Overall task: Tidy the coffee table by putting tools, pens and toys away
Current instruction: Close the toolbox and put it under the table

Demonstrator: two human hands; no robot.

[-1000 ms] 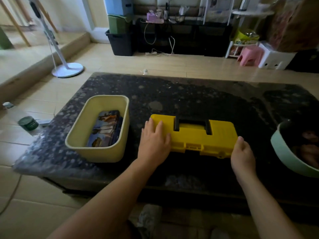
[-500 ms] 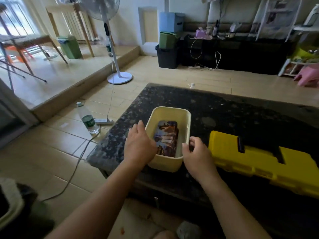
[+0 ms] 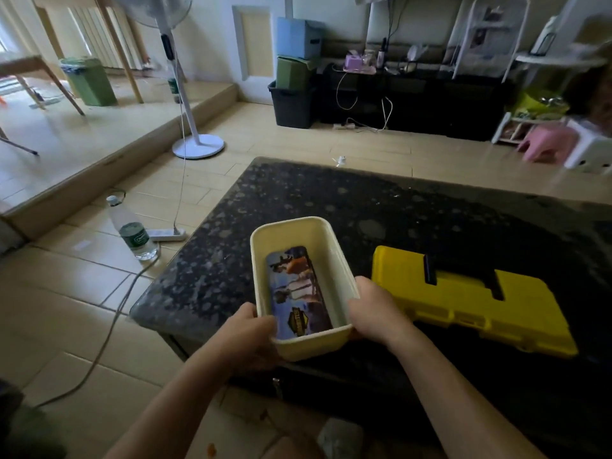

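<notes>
**Operator:** Where is the bin, and how do I hold it?

**Manual:** The cream bin sits at the table near-left corner. Your left hand and right hand clamp its near end, fingers curled around the walls.

**Operator:** Handling?

**Manual:** Probably light, rigid plastic; the printed case inside may slide. Keep it level. The yellow toolbox lies just beside it, along the near edge.

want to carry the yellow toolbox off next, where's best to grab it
Grip the black handle set in the toolbox lid, coming down from above. The box lies flat and closed on the table, so the handle faces up with a recess beneath for fingers.
</notes>
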